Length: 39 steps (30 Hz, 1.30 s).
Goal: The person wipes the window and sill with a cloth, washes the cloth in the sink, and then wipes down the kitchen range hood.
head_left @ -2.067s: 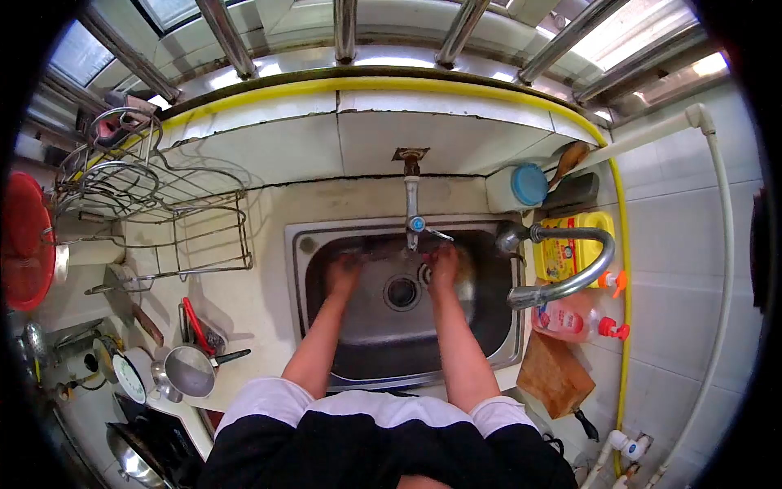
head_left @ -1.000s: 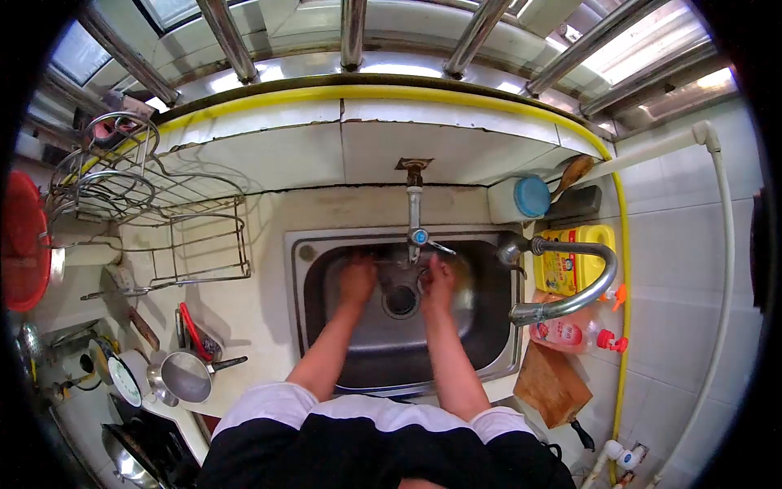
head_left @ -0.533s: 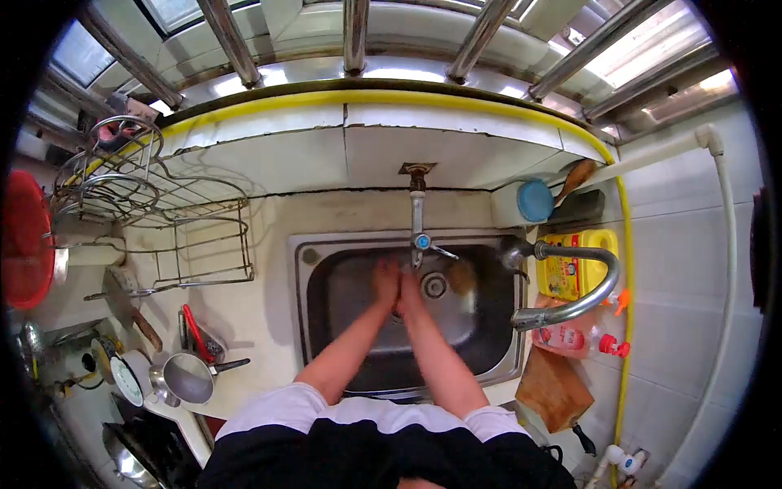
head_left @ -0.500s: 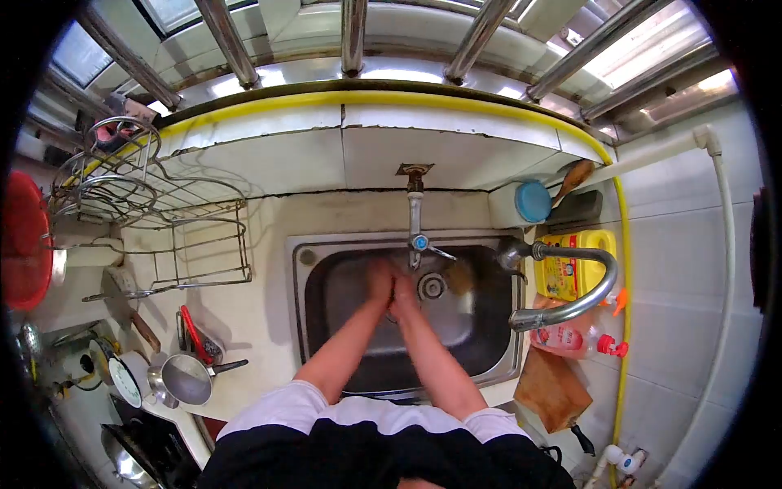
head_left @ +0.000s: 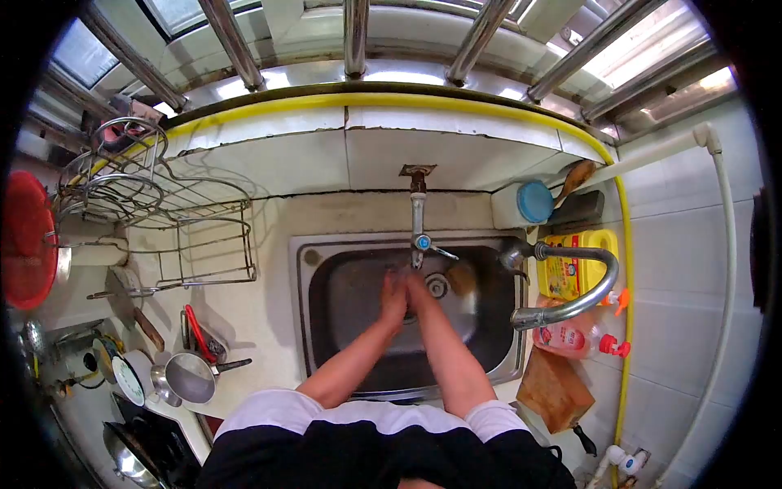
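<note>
Both hands are together over the sink [head_left: 303,326], just below the spout of the wall tap [head_left: 418,216]. My left hand [head_left: 394,295] points up toward the tap, its fingers stretched out and somewhat blurred. Against it on the right lies my right hand [head_left: 417,292], its fingers also extended and partly hidden near the spout. No object shows in either hand. Just right of the hands is the round drain [head_left: 437,284], with a brownish patch [head_left: 462,279] beside it. Whether water is running cannot be made out.
A wire rack [head_left: 208,244] stands on the left counter, near red-handled scissors [head_left: 195,326] and a small pan [head_left: 191,377]. To the right, a curved metal faucet [head_left: 599,285] arches beside a yellow bottle [head_left: 599,257], a pink soap bottle [head_left: 570,334] and a wooden block [head_left: 555,391].
My hands have moved slightly right and up, closer beneath the tap spout. They were pressed together lower and further left before. The view has shifted a little.
</note>
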Available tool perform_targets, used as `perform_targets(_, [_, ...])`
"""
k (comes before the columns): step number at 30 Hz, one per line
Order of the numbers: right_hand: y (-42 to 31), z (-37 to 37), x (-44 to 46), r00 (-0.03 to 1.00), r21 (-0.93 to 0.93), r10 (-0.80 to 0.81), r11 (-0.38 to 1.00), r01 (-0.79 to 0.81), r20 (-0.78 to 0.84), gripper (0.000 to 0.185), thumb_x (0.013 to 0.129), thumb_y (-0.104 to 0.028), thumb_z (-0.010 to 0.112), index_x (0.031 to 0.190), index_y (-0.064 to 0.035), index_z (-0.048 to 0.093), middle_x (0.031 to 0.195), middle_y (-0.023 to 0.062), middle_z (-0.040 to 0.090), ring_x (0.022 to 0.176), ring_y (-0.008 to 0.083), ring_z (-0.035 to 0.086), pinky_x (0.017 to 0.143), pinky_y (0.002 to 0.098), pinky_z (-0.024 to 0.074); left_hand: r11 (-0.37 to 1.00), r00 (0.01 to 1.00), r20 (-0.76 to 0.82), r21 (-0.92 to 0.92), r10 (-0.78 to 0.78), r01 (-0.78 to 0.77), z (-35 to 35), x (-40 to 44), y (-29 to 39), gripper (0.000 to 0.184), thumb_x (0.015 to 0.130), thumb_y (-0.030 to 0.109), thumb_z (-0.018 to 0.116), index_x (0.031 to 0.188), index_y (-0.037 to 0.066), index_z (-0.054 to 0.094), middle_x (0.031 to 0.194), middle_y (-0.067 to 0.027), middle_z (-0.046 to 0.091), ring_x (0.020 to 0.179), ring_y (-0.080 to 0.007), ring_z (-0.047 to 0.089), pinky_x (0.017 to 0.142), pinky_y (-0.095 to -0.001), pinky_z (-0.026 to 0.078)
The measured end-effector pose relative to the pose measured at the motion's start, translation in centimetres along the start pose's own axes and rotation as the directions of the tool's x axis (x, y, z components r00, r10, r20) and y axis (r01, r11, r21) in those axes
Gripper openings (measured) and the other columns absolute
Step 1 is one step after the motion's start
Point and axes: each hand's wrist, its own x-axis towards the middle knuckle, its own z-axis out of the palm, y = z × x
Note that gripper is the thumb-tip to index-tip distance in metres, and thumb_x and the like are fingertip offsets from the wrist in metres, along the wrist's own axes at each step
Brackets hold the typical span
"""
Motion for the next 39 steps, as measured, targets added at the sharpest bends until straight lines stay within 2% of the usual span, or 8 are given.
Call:
perform_targets(8, [-0.3,3.0,-2.9,0.99,0.327,-0.027,0.943,0.071,-0.136,0.036,0.093,-0.033,0.041,0.101,-0.0023,0.059,0.099,0.0138,0.062,0.086,0.0245,0.058,0.075,0.0395,0.0463,0.766,0.993,0.111,0.633,0.048,-0.108,-4.7,8.3,-8.9,0.041,0.097,0.033,0.042,0.115,-0.001,0.055,0.107,-0.0226,0.061,0.099,-0.0374,0.057,0.084,-0.0405,0.044])
perform_targets(11, [0.8,2.5,-2.7,0.677,-0.654,-0.735,0.495,0.572,0.037,0.036,0.092,-0.034,0.043,0.099,-0.0011,0.058,0.098,0.0206,0.062,0.086,0.0346,0.06,0.075,0.0431,0.0467,0.764,0.982,0.188,0.634,-0.004,-0.118,-5.8,10.1,-11.3,0.043,0.097,0.036,0.039,0.111,0.0,0.058,0.107,-0.0231,0.062,0.102,-0.0385,0.057,0.087,-0.0412,0.043])
perform_targets(13, [-2.1,3.5,-5.6,0.838,-0.764,-0.493,0.626,0.155,-0.234,0.03,0.089,-0.029,0.049,0.098,-0.0014,0.058,0.096,0.0242,0.061,0.085,0.0423,0.058,0.073,0.0447,0.0468,0.833,0.985,0.152,0.552,-0.087,-0.011,-5.5,9.1,-8.6,0.044,0.097,0.037,0.038,0.108,0.001,0.06,0.106,-0.0221,0.063,0.103,-0.0372,0.057,0.089,-0.0414,0.043])
perform_targets(19, [-4.2,-1.2,-4.9,0.73,-0.79,-0.681,0.476,0.386,-0.054,0.019,0.08,-0.012,0.058,0.098,-0.0065,0.059,0.094,0.0199,0.063,0.088,0.0393,0.06,0.07,0.0434,0.0476,0.693,0.955,0.296,0.692,-0.016,-0.203,-6.1,7.1,-3.2,0.029,0.09,0.029,0.052,0.101,0.006,0.065,0.107,-0.0169,0.063,0.102,-0.0341,0.058,0.092,-0.0442,0.04])
perform_targets(23, [-3.0,-4.2,-3.1,0.789,-0.362,-0.538,0.828,0.429,-0.296,0.027,0.075,-0.006,0.06,0.102,-0.008,0.059,0.098,0.0143,0.064,0.091,0.0339,0.062,0.071,0.0408,0.0491,0.36,0.827,0.23,0.817,0.513,-0.45,-7.3,5.3,2.5,0.014,0.08,0.022,0.064,0.089,0.013,0.07,0.091,-0.0125,0.064,0.091,-0.0313,0.059,0.086,-0.0437,0.043])
perform_targets(25, [-2.7,-4.4,-3.2,0.652,-0.804,-0.752,0.327,0.497,0.097,0.036,0.07,-0.004,0.066,0.106,-0.0085,0.059,0.1,0.0094,0.064,0.089,0.0288,0.062,0.074,0.0376,0.0497,0.113,0.676,0.336,0.842,0.656,-0.528,-6.9,4.2,4.6,0.01,0.077,0.022,0.067,0.084,0.015,0.07,0.086,-0.0105,0.063,0.087,-0.0305,0.058,0.082,-0.0422,0.044])
perform_targets(33, [-3.9,-1.2,-5.1,0.916,-0.623,-0.398,0.702,0.346,0.06,0.045,0.066,-0.022,0.078,0.106,-0.006,0.063,0.099,0.0113,0.065,0.092,0.0235,0.063,0.08,0.0341,0.0482,0.589,0.931,0.345,0.731,0.116,-0.344,-4.7,5.5,3.6,0.025,0.075,0.036,0.069,0.08,0.012,0.068,0.083,-0.0104,0.066,0.077,-0.0297,0.061,0.067,-0.043,0.047])
perform_targets(39, [-4.6,-4.6,-4.5,0.827,-0.635,-0.559,0.616,0.466,0.065,0.047,0.065,-0.029,0.08,0.104,-0.0071,0.066,0.098,0.0113,0.067,0.093,0.0238,0.064,0.082,0.0336,0.0487,0.239,0.835,0.536,0.833,-0.123,-0.5,-7.4,6.1,5.9,0.021,0.083,0.026,0.066,0.091,0.007,0.068,0.077,-0.0071,0.066,0.077,-0.0161,0.064,0.072,-0.0338,0.049])
